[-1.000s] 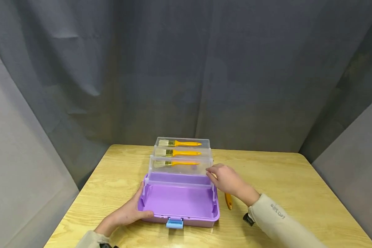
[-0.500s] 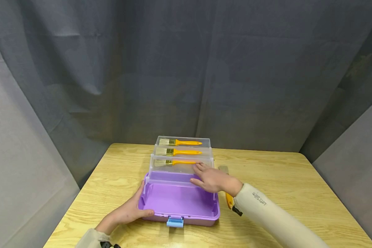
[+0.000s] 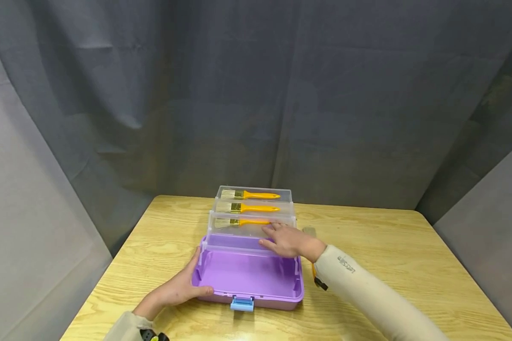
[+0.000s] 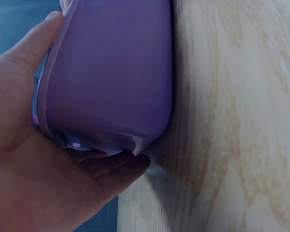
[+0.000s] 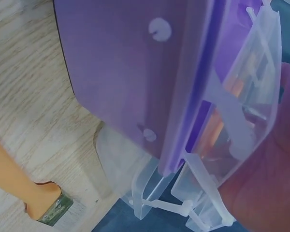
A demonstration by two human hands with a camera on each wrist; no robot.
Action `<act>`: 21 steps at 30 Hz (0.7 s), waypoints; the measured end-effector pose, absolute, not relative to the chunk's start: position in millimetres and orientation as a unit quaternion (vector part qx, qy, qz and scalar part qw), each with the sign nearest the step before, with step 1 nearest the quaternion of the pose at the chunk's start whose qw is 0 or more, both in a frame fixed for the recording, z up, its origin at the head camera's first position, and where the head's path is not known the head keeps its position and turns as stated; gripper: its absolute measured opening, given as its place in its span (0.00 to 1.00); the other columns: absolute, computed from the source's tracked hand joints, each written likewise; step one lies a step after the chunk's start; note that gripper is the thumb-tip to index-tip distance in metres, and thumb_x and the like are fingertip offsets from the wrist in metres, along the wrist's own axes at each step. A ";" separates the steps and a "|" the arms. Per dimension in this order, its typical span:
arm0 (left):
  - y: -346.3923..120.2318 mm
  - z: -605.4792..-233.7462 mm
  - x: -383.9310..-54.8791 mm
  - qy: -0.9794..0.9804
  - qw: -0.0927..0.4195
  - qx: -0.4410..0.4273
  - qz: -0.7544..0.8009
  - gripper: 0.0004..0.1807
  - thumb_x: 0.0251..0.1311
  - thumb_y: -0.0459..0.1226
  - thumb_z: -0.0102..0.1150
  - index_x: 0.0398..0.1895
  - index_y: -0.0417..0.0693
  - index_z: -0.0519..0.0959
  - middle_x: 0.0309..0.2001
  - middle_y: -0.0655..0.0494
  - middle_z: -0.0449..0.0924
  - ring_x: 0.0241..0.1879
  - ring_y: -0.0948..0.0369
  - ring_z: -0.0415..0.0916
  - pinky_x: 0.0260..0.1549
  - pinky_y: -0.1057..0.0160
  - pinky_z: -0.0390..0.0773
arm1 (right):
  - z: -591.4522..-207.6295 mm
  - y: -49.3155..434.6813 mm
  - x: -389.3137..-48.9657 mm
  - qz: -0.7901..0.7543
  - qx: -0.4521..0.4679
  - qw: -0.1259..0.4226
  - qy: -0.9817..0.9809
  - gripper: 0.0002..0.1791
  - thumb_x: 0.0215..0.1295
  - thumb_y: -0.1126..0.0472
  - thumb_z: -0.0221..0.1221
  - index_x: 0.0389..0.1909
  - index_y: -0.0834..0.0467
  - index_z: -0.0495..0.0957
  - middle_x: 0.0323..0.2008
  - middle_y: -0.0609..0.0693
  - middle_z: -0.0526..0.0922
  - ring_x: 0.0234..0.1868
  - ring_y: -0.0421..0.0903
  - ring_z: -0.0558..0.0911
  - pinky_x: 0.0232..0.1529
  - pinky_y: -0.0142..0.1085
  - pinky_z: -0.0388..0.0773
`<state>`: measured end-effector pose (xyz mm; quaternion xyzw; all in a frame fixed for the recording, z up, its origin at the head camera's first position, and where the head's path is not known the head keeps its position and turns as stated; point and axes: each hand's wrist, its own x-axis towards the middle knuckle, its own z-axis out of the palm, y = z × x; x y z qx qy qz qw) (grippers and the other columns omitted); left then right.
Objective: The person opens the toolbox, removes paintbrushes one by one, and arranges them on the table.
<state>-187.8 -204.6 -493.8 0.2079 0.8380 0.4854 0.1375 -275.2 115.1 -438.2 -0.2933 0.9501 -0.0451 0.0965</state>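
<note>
Nearest: blue latch [image 3: 242,304] hangs at the front of the purple box [image 3: 277,303]. Box stands open and upright on the wooden counter [image 3: 367,241]; deep base smooth, glossy, nothing in it. Left hand [image 3: 177,286] grips its left end, thumb on the front rim, fingers round the end wall.

Next back: right hand [image 3: 288,242] over the right part of the front tray [image 3: 249,231], fingers extended, thumb apart. Fingertips at the handle end of the front brush [image 3: 251,222]; contact cannot be settled, but no grip shows. Just right of the box, loose brush [image 5: 14,179] lies on the counter, partly hidden by the right arm in the head view.

Farther: middle brush [image 3: 258,208] and back brush [image 3: 260,195], one per clear stepped tray. All three tray brushes: pale bristles to the left, brassy ferrule, yellow-orange handle to the right. Behind the counter, dark curtain [image 3: 222,94].

Judgement: step in hand seems to be settling the front brush. Next move calls for lifting the fingers clear without dragging the handle, left hand steadying the box.
</note>
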 end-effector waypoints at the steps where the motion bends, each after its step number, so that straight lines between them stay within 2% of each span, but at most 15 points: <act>1: -204.6 -493.5 -187.9 0.839 0.138 0.207 0.484 0.66 0.53 0.42 0.69 0.72 0.44 0.21 0.72 0.38 0.20 0.71 0.42 0.27 0.65 0.42 0.36 | -438.1 115.3 -275.0 -0.045 -0.293 0.097 0.950 0.40 0.70 0.33 0.31 0.72 0.56 0.56 0.72 0.60 0.51 0.72 0.56 0.49 0.69 0.48 0.48; 16: -205.2 -494.8 -188.7 0.839 0.134 0.209 0.484 0.66 0.52 0.42 0.69 0.72 0.46 0.21 0.73 0.39 0.21 0.71 0.42 0.28 0.65 0.41 0.37 | -429.3 120.7 -254.5 -0.083 -0.312 0.103 0.941 0.39 0.70 0.33 0.34 0.69 0.56 0.62 0.72 0.61 0.49 0.71 0.59 0.52 0.67 0.52 0.53; 21: -204.1 -494.5 -187.6 0.837 0.134 0.211 0.487 0.66 0.52 0.41 0.69 0.72 0.46 0.21 0.73 0.39 0.21 0.71 0.42 0.28 0.65 0.41 0.37 | -429.0 124.5 -247.7 -0.104 -0.334 0.082 0.933 0.38 0.71 0.35 0.34 0.67 0.59 0.66 0.70 0.62 0.55 0.69 0.58 0.57 0.67 0.50 0.55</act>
